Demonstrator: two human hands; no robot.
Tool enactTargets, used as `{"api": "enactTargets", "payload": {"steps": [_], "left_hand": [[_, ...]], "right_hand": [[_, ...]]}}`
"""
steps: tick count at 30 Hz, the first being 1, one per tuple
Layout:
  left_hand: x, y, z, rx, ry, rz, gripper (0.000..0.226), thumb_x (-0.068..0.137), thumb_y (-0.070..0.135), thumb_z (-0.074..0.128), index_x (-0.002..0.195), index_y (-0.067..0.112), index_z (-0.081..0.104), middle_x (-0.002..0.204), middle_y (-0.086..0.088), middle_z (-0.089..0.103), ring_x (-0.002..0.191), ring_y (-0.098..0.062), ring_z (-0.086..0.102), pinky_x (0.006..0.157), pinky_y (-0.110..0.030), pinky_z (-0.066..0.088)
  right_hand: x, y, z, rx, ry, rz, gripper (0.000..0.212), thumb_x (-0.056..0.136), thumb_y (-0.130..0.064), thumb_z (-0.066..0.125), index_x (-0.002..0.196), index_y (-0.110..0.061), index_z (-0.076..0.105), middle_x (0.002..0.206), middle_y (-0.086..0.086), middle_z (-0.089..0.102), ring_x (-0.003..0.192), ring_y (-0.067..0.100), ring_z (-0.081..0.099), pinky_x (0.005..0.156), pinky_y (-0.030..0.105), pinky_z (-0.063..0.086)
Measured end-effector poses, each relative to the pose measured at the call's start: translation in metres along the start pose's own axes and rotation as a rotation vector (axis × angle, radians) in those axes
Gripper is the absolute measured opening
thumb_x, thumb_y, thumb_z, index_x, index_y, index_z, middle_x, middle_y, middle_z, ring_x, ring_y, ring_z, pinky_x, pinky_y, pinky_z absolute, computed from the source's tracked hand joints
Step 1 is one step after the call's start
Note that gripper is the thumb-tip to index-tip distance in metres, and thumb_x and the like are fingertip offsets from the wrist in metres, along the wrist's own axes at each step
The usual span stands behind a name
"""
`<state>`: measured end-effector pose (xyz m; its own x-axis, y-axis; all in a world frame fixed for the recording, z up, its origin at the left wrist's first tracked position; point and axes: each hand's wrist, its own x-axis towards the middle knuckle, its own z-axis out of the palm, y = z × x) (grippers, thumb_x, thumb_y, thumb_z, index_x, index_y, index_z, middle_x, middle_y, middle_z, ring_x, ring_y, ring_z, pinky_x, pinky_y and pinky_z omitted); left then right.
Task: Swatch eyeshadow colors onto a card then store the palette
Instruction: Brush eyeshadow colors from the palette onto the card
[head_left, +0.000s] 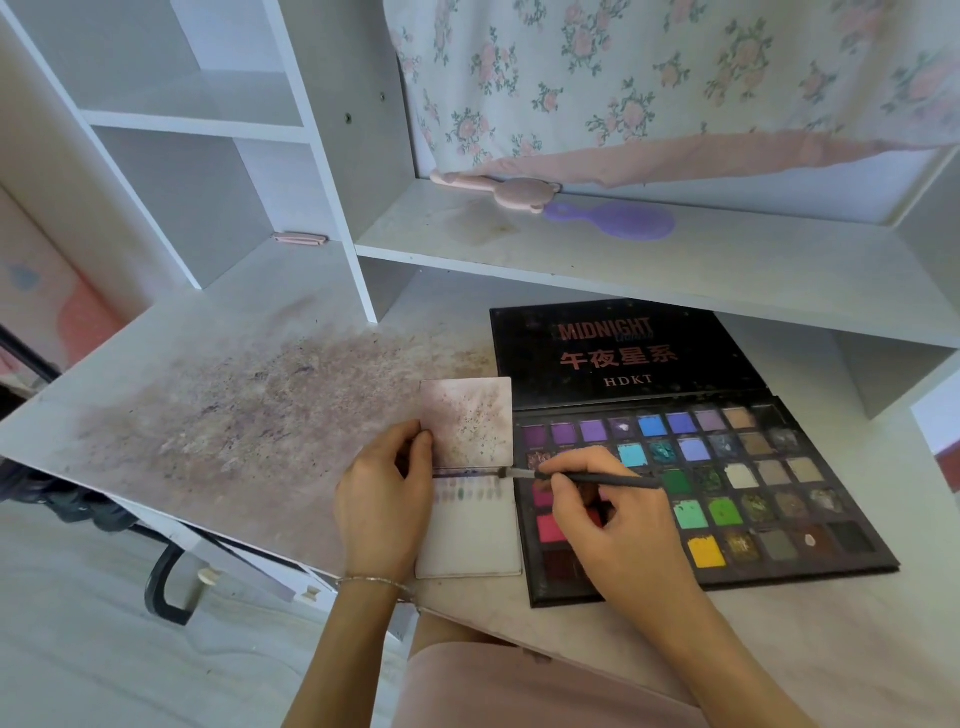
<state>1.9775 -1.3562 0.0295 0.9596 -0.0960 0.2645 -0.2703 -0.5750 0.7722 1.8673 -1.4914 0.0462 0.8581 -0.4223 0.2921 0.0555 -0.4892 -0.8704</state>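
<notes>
Left hand (385, 499) pinches the swatch card (467, 535) steady while right hand (613, 512) grips a brush (582, 477); short, light strokes beside existing swatches keep colours separate.

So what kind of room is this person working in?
Probably a bedroom dressing table or vanity desk. An open eyeshadow palette lies on the stained desk, a purple hairbrush sits on the shelf behind, and a floral curtain hangs above.
</notes>
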Motion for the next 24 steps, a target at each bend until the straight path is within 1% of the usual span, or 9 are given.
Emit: {"api": "enactTargets", "payload": {"steps": [4,7,9,13,15,17,19,21,24], "left_hand": [[0.0,0.0,0.0,-0.003,-0.006,-0.001,0.017,0.088,0.016,0.057,0.099,0.013,0.07,0.076,0.009,0.059,0.073,-0.012,0.055,0.067,-0.024,0.039],[0.0,0.0,-0.003,-0.024,-0.018,0.008,0.016,0.088,0.016,0.058,0.098,0.011,0.07,0.077,0.009,0.06,0.072,-0.011,0.055,0.068,-0.024,0.04],[0.002,-0.002,-0.005,-0.044,-0.039,0.005,0.015,0.088,0.016,0.059,0.097,0.011,0.07,0.079,0.007,0.064,0.072,-0.009,0.056,0.067,-0.023,0.042],[0.004,-0.008,-0.012,-0.074,-0.057,0.003,0.013,0.087,0.015,0.06,0.094,0.013,0.07,0.078,0.007,0.065,0.069,0.004,0.055,0.062,-0.007,0.038],[0.005,-0.012,-0.016,-0.1,-0.04,-0.01,0.012,0.086,0.013,0.06,0.093,0.011,0.07,0.079,0.002,0.067,0.07,-0.002,0.057,0.064,-0.013,0.041],[0.002,-0.015,-0.02,-0.114,-0.022,-0.009,0.01,0.086,0.011,0.061,0.089,0.01,0.07,0.075,0.004,0.066,0.069,-0.006,0.058,0.065,-0.019,0.043],[-0.002,-0.017,-0.022,-0.102,-0.016,0.017,0.008,0.085,0.01,0.061,0.086,0.011,0.069,0.07,0.011,0.063,0.068,-0.003,0.058,0.063,-0.017,0.042],[-0.004,-0.019,-0.023,-0.084,-0.013,0.048,0.008,0.085,0.011,0.061,0.086,0.012,0.069,0.07,0.012,0.062,0.068,-0.001,0.057,0.063,-0.016,0.043],[-0.004,-0.02,-0.021,-0.075,0.005,0.066,0.008,0.084,0.011,0.062,0.087,0.011,0.07,0.071,0.011,0.061,0.068,-0.001,0.057,0.064,-0.015,0.042]], "right_hand": [[0.0,-0.001,-0.001,0.07,0.155,-0.066,0.023,0.082,-0.015,0.05,0.083,-0.037,0.056,0.09,-0.012,0.061,0.07,0.007,0.058,0.055,0.017,0.048],[0.0,-0.002,0.0,0.078,0.191,-0.087,0.023,0.082,-0.013,0.05,0.085,-0.036,0.056,0.078,-0.013,0.062,0.07,0.004,0.058,0.054,0.015,0.047],[0.001,-0.002,0.0,0.071,0.2,-0.106,0.024,0.081,-0.011,0.05,0.085,-0.034,0.056,0.077,-0.015,0.061,0.07,0.003,0.058,0.054,0.014,0.047],[0.006,-0.004,0.004,0.08,0.186,-0.095,0.023,0.081,-0.012,0.049,0.084,-0.034,0.055,0.075,-0.015,0.059,0.071,0.001,0.057,0.055,0.009,0.044],[0.008,-0.003,0.006,0.092,0.148,-0.076,0.023,0.083,-0.012,0.049,0.085,-0.034,0.055,0.077,-0.014,0.059,0.072,0.002,0.057,0.056,0.009,0.044],[0.009,-0.003,0.007,0.093,0.103,-0.07,0.022,0.085,-0.01,0.05,0.087,-0.031,0.057,0.081,-0.013,0.059,0.075,0.003,0.056,0.058,0.009,0.044],[0.01,-0.002,0.005,0.095,0.094,-0.083,0.019,0.084,-0.01,0.048,0.088,-0.025,0.059,0.082,-0.008,0.059,0.073,0.005,0.054,0.056,0.011,0.044],[0.011,-0.002,0.0,0.074,0.12,-0.121,0.018,0.083,-0.007,0.048,0.087,-0.02,0.06,0.082,-0.005,0.058,0.069,0.006,0.053,0.052,0.011,0.041],[0.012,0.003,-0.01,-0.013,0.169,-0.136,0.019,0.082,-0.009,0.047,0.083,-0.026,0.056,0.079,-0.008,0.056,0.066,0.006,0.053,0.054,0.012,0.041]]}}
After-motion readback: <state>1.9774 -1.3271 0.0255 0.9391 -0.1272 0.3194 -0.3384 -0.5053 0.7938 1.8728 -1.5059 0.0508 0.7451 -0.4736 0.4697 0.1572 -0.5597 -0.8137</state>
